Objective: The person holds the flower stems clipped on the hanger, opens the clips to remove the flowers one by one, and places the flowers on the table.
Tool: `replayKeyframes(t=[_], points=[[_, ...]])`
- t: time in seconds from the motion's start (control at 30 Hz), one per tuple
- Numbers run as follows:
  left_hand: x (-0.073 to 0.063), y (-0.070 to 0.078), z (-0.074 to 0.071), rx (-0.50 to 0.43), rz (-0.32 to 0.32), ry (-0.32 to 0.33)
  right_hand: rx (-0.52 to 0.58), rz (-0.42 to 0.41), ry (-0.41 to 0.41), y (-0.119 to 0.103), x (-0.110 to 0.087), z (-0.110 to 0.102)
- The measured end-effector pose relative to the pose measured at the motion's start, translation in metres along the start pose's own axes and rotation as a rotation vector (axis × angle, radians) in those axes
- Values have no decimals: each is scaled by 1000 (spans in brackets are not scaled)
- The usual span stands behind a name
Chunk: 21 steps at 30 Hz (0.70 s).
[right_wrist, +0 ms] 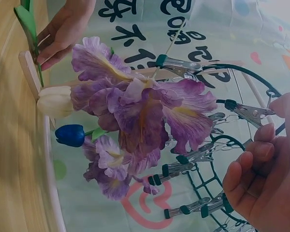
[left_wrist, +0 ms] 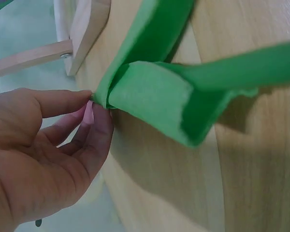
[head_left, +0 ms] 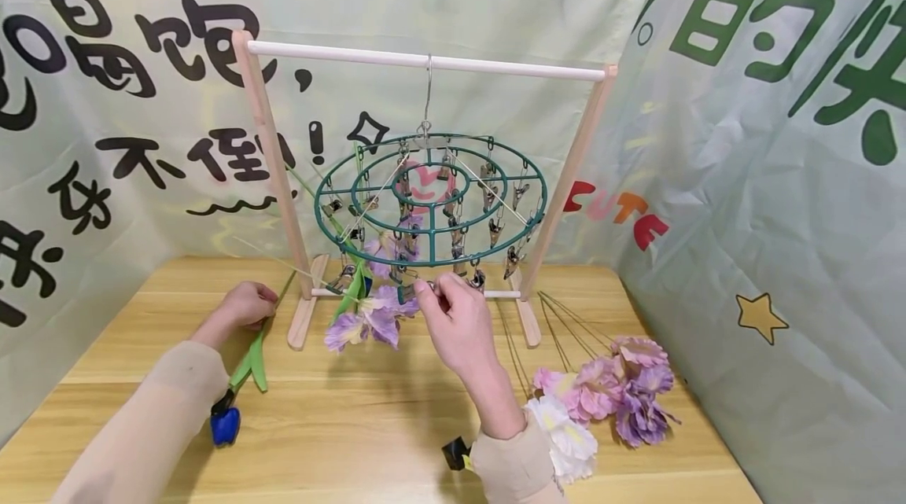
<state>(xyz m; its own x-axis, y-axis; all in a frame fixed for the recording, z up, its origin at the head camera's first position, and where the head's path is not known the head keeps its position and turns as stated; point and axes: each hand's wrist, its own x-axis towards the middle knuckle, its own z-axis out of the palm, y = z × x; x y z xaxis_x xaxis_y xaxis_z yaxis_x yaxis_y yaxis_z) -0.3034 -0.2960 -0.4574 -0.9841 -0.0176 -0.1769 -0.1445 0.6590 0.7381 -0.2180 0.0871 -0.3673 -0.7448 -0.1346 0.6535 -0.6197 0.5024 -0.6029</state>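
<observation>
My left hand (head_left: 248, 305) pinches the stem of an artificial blue tulip (head_left: 226, 427) between thumb and fingertips, just at the base of its green leaves (left_wrist: 150, 92). The bloom points toward me, low over the wooden table. My right hand (head_left: 460, 323) is at the front rim of a round green clip hanger (head_left: 432, 233), thumb and forefinger pinching a metal clip (right_wrist: 251, 113). Purple irises (right_wrist: 140, 111) hang beside that hand. Behind them show another blue tulip (right_wrist: 70, 135) and a white tulip (right_wrist: 54, 101); how these are held is hidden.
A wooden stand (head_left: 276, 166) carries the hanger from its white top bar (head_left: 340, 56). Loose pink flowers (head_left: 594, 390), purple flowers (head_left: 644, 410) and a white flower (head_left: 562, 437) lie right. A small black object (head_left: 455, 453) is near my right wrist.
</observation>
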Motion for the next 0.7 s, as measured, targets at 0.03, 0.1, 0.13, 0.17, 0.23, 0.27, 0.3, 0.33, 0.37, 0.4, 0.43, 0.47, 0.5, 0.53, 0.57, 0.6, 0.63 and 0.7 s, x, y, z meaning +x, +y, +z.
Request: replayKeyframes(t=[0.03,0.1,0.13,0.17,0.23,0.27,0.3,0.33,0.37,0.4,0.43,0.47,0.5,0.53,0.57,0.6,0.63,0.7], points=[[0,0,0,7,6,0,3,0,1,0,0,0],[0,-1,1,17,12,-2,10,0,3,0,0,0],[0,-1,1,21,15,-2,11,0,4,0,0,1],[0,0,1,23,17,-3,11,-1,4,0,0,1],[-1,0,0,31,22,-2,12,-5,6,1,0,2],[-1,1,0,46,28,5,11,-7,7,1,1,2],[-2,2,-1,60,32,16,10,-8,6,1,1,2],[-3,3,-2,75,37,26,9,-9,6,1,0,3],[-4,4,-2,91,44,42,10,-10,4,1,0,3],[-5,6,-3,105,50,56,11,-10,3,1,0,4],[-7,9,-4,112,54,69,12,-9,2,1,0,4],[-8,12,-5,110,60,82,12,-8,1,1,0,4],[-11,16,-6,95,62,92,12,-7,1,1,0,4],[-13,20,-7,74,66,100,12,-8,0,1,0,4],[-16,25,-7,50,71,113,13,-8,-1,0,0,4],[-20,29,-8,19,79,123,11,-10,-1,0,0,4],[-24,35,-8,-18,87,135,11,-10,-1,0,0,4],[-32,45,-8,-82,105,165,7,-11,-2,0,0,4]])
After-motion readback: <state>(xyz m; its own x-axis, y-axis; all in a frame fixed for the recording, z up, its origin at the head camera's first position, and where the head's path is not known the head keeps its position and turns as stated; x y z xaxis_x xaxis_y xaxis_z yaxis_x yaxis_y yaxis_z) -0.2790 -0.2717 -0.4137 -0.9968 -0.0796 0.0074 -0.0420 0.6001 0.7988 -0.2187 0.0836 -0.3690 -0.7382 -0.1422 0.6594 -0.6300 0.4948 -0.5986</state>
